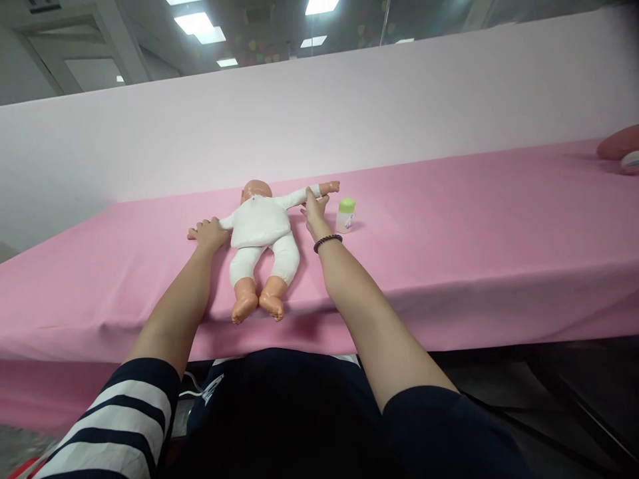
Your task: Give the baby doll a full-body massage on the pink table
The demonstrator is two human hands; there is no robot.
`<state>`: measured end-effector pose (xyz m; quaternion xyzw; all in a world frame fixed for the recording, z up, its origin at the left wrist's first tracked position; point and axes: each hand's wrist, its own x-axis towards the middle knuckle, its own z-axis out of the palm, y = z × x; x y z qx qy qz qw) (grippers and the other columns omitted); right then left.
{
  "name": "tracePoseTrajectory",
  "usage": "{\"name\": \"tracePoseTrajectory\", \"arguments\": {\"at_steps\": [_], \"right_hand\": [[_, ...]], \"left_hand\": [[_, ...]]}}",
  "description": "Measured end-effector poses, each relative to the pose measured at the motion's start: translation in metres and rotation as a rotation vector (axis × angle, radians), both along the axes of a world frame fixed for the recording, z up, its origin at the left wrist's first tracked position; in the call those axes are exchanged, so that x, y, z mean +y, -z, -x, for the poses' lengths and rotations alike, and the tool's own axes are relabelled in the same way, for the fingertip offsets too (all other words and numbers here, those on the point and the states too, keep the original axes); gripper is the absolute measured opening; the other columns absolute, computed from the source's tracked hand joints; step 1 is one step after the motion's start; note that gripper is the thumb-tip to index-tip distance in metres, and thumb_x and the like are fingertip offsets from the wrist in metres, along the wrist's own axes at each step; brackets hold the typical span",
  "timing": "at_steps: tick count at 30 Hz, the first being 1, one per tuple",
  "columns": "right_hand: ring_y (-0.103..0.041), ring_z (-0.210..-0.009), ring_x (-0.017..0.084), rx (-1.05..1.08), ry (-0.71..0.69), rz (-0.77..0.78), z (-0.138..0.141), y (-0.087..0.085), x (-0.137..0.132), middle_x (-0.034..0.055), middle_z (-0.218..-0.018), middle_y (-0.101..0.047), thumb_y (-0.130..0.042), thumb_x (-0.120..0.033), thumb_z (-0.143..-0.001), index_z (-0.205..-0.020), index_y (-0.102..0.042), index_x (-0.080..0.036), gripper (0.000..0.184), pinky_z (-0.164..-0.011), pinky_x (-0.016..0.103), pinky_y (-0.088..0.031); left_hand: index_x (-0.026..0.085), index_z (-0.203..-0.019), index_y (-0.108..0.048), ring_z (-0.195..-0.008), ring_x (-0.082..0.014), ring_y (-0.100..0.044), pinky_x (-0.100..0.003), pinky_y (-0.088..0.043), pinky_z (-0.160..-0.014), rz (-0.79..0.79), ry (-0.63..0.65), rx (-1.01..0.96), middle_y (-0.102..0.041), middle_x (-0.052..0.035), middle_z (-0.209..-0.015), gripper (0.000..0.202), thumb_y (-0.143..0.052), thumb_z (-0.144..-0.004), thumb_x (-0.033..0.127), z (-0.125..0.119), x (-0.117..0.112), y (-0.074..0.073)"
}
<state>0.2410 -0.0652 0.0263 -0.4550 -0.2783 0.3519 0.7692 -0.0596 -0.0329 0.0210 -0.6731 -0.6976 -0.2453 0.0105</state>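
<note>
Background: a white wall [309,126] is seen behind the far edge of the surface, with dark glass [349,40] above it in which ceiling lights are reflected.
Pink surface [474,219]: a long bench or table is covered by a cloth, which is draped over the near edge.
Doll [262,223]: it is laid left of the middle of the surface, its head by the far edge and its bare feet close to the near edge. No face is shown, so which side is up cannot be told.
Doll's arms: both are stretched outward, presumably so that the trunk in its white suit is left uncovered and level.
Left hand [210,234]: it is laid back upward over one forearm of the doll, perhaps to steady it; whether the fingers are closed beneath cannot be told.
Right hand [315,209]: the opposite sleeve is taken in the fingers near the doll's wrist, seemingly for light control.
Spacing: the hands are set well apart, with the doll's trunk between them.
Green-capped bottle [345,216]: it is stood upright just beside the right hand, probably clear of the doll's arm.
Right corner: a skin-toned object [619,143] is cut off by the view.
</note>
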Motion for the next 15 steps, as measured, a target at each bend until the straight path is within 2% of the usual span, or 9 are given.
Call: {"name": "tracePoseTrajectory", "arguments": {"at_steps": [3,6,7,9,11,12,13,15], "right_hand": [[-0.068,-0.122,0.021,0.011,-0.001,0.006,0.0,0.0,0.001,0.0119,-0.148,-0.057,-0.06,-0.043,-0.098,-0.156,-0.033,-0.027,0.066,-0.099,0.038,-0.06],[-0.068,-0.122,0.021,0.014,-0.005,0.018,-0.001,0.001,0.003,0.0101,-0.146,-0.058,-0.059,-0.043,-0.098,-0.153,-0.036,-0.03,0.061,-0.096,0.038,-0.061],[-0.067,-0.122,0.021,0.01,-0.005,0.022,-0.001,0.002,0.004,0.0096,-0.146,-0.058,-0.059,-0.044,-0.098,-0.153,-0.037,-0.031,0.06,-0.096,0.039,-0.061],[-0.067,-0.121,0.021,0.005,-0.004,0.024,-0.003,0.004,0.006,0.0091,-0.145,-0.058,-0.059,-0.045,-0.098,-0.152,-0.037,-0.032,0.06,-0.097,0.04,-0.061],[-0.067,-0.121,0.021,0.016,-0.006,0.028,-0.004,0.005,0.008,0.0094,-0.145,-0.058,-0.059,-0.045,-0.098,-0.153,-0.035,-0.031,0.062,-0.097,0.04,-0.061],[-0.067,-0.122,0.021,0.023,-0.008,0.033,-0.005,0.006,0.008,0.0098,-0.146,-0.057,-0.058,-0.045,-0.097,-0.154,-0.034,-0.03,0.063,-0.097,0.04,-0.061],[-0.067,-0.123,0.021,0.028,-0.01,0.041,-0.005,0.006,0.009,0.0101,-0.147,-0.057,-0.058,-0.045,-0.098,-0.154,-0.034,-0.03,0.063,-0.096,0.039,-0.061],[-0.066,-0.125,0.021,0.028,-0.015,0.055,-0.006,0.006,0.009,0.0105,-0.149,-0.054,-0.055,-0.046,-0.098,-0.155,-0.033,-0.03,0.063,-0.095,0.038,-0.062]], "left_hand": [[0.017,-0.121,-0.064,-0.142,-0.0549,-0.04,-0.075,-0.022,-0.114,-0.033,-0.148,-0.138,-0.055,-0.033,-0.143,0.058,-0.075,-0.081,0.057,0.007,-0.001,-0.003],[0.022,-0.128,-0.062,-0.15,-0.0505,-0.032,-0.071,-0.029,-0.115,-0.102,-0.276,-0.319,-0.039,-0.0283,-0.159,0.049,-0.072,-0.086,0.045,0.006,-0.002,-0.006],[0.024,-0.137,-0.058,-0.152,-0.0489,-0.03,-0.069,-0.032,-0.115,-0.129,-0.294,-0.383,-0.032,-0.026,-0.164,0.055,-0.073,-0.086,0.041,0.004,-0.002,-0.007],[0.029,-0.157,-0.04,-0.154,-0.0461,-0.032,-0.066,-0.038,-0.114,-0.16,-0.299,-0.512,-0.022,-0.0245,-0.17,0.083,-0.077,-0.083,0.035,0.0,0.0,-0.006],[0.028,-0.169,-0.014,-0.149,-0.0435,-0.043,-0.062,-0.045,-0.111,-0.147,-0.29,-0.655,-0.022,-0.0274,-0.168,0.11,-0.08,-0.081,0.036,-0.003,0.004,-0.005],[0.027,-0.17,-0.006,-0.145,-0.0426,-0.048,-0.06,-0.049,-0.109,-0.123,-0.291,-0.721,-0.025,-0.0282,-0.167,0.115,-0.08,-0.082,0.039,-0.004,0.007,-0.004],[0.026,-0.171,-0.003,-0.143,-0.0425,-0.052,-0.059,-0.051,-0.108,-0.085,-0.296,-0.772,-0.03,-0.0281,-0.165,0.116,-0.078,-0.084,0.044,-0.005,0.01,-0.003],[0.026,-0.17,-0.01,-0.142,-0.0451,-0.053,-0.061,-0.053,-0.105,0.003,-0.239,-0.781,-0.041,-0.0272,-0.159,0.107,-0.072,-0.088,0.057,-0.005,0.017,-0.001]]}}
